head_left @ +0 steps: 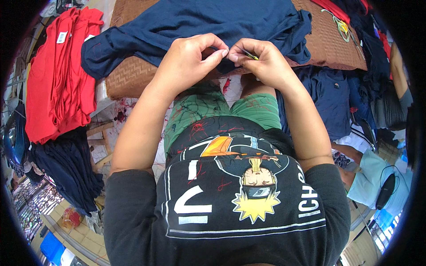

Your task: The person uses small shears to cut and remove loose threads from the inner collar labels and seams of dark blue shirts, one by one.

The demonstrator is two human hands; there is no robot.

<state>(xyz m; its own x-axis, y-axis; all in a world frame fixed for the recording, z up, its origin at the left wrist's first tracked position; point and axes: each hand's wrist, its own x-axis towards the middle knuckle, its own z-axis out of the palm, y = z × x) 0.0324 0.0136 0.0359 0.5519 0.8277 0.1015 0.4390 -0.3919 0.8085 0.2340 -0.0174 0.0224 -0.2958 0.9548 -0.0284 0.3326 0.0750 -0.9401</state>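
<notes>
A navy blue garment (213,22) lies spread over the brown padded surface in front of me, its near edge bunched below my fingers. My left hand (191,55) is closed in a pinch, thumb against forefinger, right at that edge; whatever is between the tips is too small to make out. Almost touching it, my right hand (262,60) is closed too, its fingertips meeting those of the left. Out of the right hand's grip shows a slim tool (251,55) with yellow and dark metal parts; most of it is hidden by the fingers.
Red garments (62,75) hang in a stack at left, above dark garments (66,168). The brown patterned cover (128,77) bears a bundle of pale cord (342,27) at far right. More navy clothing (326,99) hangs at right, near another person (372,173). Loose threads cling to my shorts (199,104).
</notes>
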